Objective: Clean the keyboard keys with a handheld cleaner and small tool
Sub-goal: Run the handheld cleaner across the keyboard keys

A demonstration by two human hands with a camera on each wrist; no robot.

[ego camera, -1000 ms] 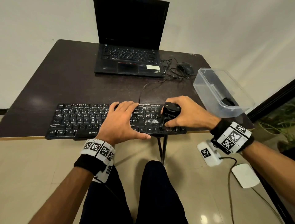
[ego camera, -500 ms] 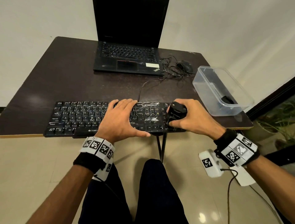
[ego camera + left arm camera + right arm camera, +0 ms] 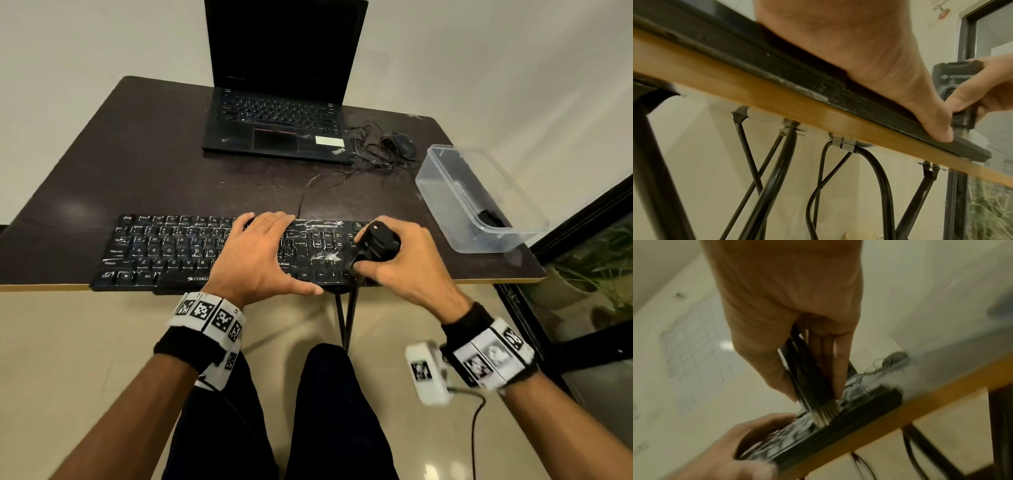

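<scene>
A black keyboard (image 3: 164,250) with white smears lies along the table's front edge. My left hand (image 3: 255,255) lies flat on its middle keys, fingers straight, thumb (image 3: 935,129) on the front rim. My right hand (image 3: 404,263) grips a black handheld cleaner (image 3: 375,245) upright over the keyboard's right end. In the right wrist view the cleaner (image 3: 807,369) has pale bristles (image 3: 825,414) pressed onto the keys. The cleaner (image 3: 953,78) also shows beyond my left thumb in the left wrist view.
An open black laptop (image 3: 277,126) stands at the back of the dark table (image 3: 137,164), with a mouse (image 3: 399,144) and tangled cable beside it. A clear plastic box (image 3: 479,198) with a small black item sits at the right. Table legs (image 3: 768,186) are below.
My right hand has slid the cleaner to the right along the keyboard, from near the arrow keys to its right end. The left hand stayed in place.
</scene>
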